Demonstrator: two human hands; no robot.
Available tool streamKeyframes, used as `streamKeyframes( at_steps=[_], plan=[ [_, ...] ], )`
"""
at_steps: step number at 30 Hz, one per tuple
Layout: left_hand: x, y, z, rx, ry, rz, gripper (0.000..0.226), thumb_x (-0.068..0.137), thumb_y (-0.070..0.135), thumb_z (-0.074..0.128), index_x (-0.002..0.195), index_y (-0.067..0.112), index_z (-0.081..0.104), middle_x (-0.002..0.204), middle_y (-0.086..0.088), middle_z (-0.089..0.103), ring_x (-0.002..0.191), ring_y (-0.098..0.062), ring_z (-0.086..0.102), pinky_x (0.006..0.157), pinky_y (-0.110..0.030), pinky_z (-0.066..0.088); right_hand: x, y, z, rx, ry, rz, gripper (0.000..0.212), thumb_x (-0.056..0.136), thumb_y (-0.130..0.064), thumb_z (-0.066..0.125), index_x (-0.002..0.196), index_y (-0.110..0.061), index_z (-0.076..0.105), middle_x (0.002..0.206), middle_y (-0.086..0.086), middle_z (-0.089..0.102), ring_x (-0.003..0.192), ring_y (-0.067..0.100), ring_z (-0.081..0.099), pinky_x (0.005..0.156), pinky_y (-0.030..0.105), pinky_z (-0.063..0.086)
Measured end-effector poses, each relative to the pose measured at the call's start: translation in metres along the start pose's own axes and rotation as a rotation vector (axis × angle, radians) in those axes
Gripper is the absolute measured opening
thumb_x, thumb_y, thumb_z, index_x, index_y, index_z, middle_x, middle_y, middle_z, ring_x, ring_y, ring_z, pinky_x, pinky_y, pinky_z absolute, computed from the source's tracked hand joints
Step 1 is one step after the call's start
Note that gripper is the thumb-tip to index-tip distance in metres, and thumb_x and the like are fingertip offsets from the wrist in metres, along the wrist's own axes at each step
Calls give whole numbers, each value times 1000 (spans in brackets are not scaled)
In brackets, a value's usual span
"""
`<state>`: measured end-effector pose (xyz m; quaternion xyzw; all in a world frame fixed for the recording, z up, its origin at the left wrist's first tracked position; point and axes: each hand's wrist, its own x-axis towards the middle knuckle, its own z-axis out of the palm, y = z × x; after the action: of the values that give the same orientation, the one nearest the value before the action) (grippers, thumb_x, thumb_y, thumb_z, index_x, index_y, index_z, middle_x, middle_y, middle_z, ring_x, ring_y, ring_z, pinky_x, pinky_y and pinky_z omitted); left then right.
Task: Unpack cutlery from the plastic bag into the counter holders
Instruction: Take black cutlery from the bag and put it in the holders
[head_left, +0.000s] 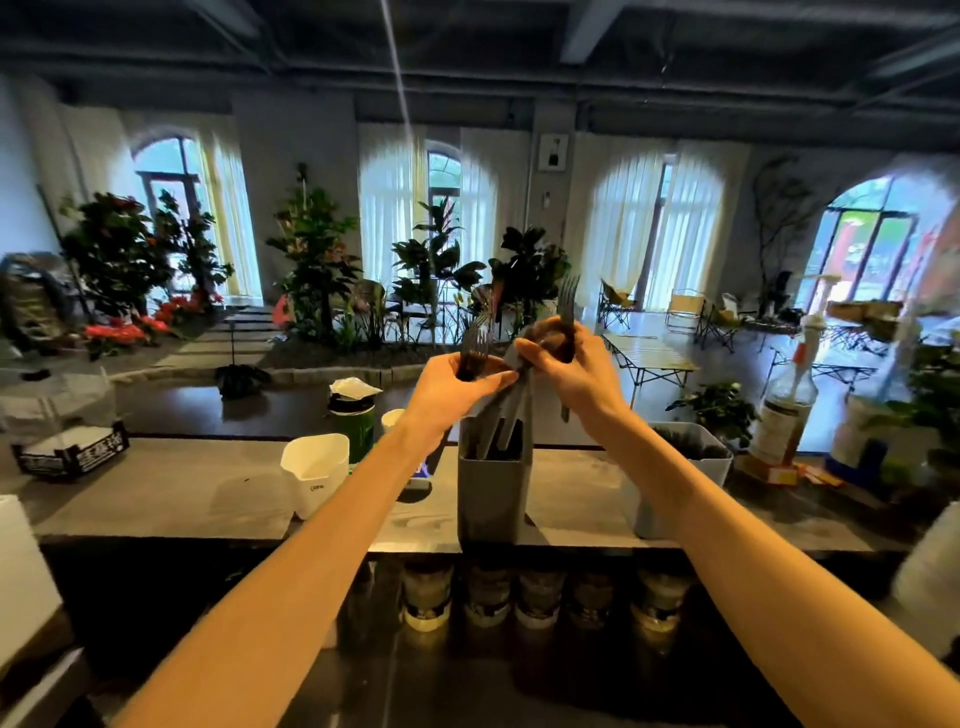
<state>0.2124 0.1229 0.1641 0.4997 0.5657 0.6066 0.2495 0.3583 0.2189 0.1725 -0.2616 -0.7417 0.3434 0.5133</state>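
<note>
- I saw the left hand (457, 382) with fingers curled around a bunch of dark forks (475, 345), pinching them low on the handles.
- Those forks stood nearly upright, tines up, long axis tipped slightly right; the handles ran down behind the fingers and were hidden there.
- The right hand (569, 371) had its fingers clamped around a second bunch of forks (567, 312), thumb pressing in from the left.
- That bunch also pointed tines up, roughly vertical, with one handle end poking out below the palm.
- Between the two hands I made out grey, blurred handles slanting down and left into the grey holder (493, 493); I could not tell which hand's grip they belonged to.
- The holder stood upright on the counter (156, 493) directly beneath the hands, dark cutlery handles showing inside its mouth.
- A white holder (314, 473) stood to the left of it, and a pale bin (685, 467) to the right, partly hidden behind the right forearm.
- I could not pick out a plastic bag with certainty; motion blur smeared the tines and fingertips.
- Further right stood a pump bottle (789, 395); a row of jars (535, 597) sat on the shelf under the counter, dim and hard to read.
</note>
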Motion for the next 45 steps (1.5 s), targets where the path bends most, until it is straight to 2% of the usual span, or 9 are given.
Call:
streamKeyframes(
  at_steps=[3,7,17,21,25,29,35,39,45],
  plan=[
    [22,4,-4,18,32,2,11,82,16,82,89,19,74,57,18,65,48,3,52,44,-14,36,23,1,8,-8,3,-36,18,85,-27,80,99,-21,70,94,4,76,92,21,74,88,45,60],
    [47,-5,-7,31,75,-49,12,77,20,85,81,24,75,78,3,71,71,-11,56,52,-18,40,39,6,22,97,23,16,17,82,-15,83,86,-24,70,84,-1,75,82,14,73,83,35,62],
    [61,-60,-3,218,40,-244,28,82,21,81,107,9,74,68,5,58,61,-6,45,52,-19,37,27,68,44,-2,-8,211,24,76,-29,87,96,-18,78,93,0,77,91,12,70,75,16,50],
    [59,-76,-4,238,20,-241,27,86,15,77,111,6,74,107,-19,71,57,-2,42,48,-14,36,18,83,39,-107,-108,257,17,77,-25,87,90,-19,78,84,-6,76,81,2,68,74,15,50],
    [57,-78,-9,241,-7,-259,23,84,23,80,103,10,77,74,4,62,60,-4,46,51,-16,37,16,88,29,-125,-153,266,19,82,-25,83,98,-15,77,88,-6,75,83,0,68,68,9,49],
    [54,-73,-14,176,-48,-230,19,96,31,66,100,14,75,53,10,44,52,-9,33,48,-22,30,18,78,24,-112,-137,277,27,95,-40,67,106,-15,70,92,-3,77,85,7,71,72,18,54],
    [37,-53,-8,-381,-209,-204,33,108,31,39,110,4,58,64,3,33,51,-9,27,44,-21,20,1,38,8,14,-191,256,40,109,-34,37,102,-16,72,94,-3,67,87,14,64,70,21,46],
    [20,-44,5,-418,-198,-200,38,109,30,34,104,3,60,63,2,41,49,-8,36,41,-20,23,-15,19,-10,-33,-270,126,30,105,-36,49,110,-28,78,114,-3,68,108,15,61,95,29,46],
    [0,-28,39,-282,-199,-220,46,107,43,33,83,11,56,63,-3,34,48,-12,29,50,-26,21,-34,2,-37,114,-235,98,29,80,-22,84,105,-14,73,94,5,78,87,18,76,78,27,61]
  ],
)
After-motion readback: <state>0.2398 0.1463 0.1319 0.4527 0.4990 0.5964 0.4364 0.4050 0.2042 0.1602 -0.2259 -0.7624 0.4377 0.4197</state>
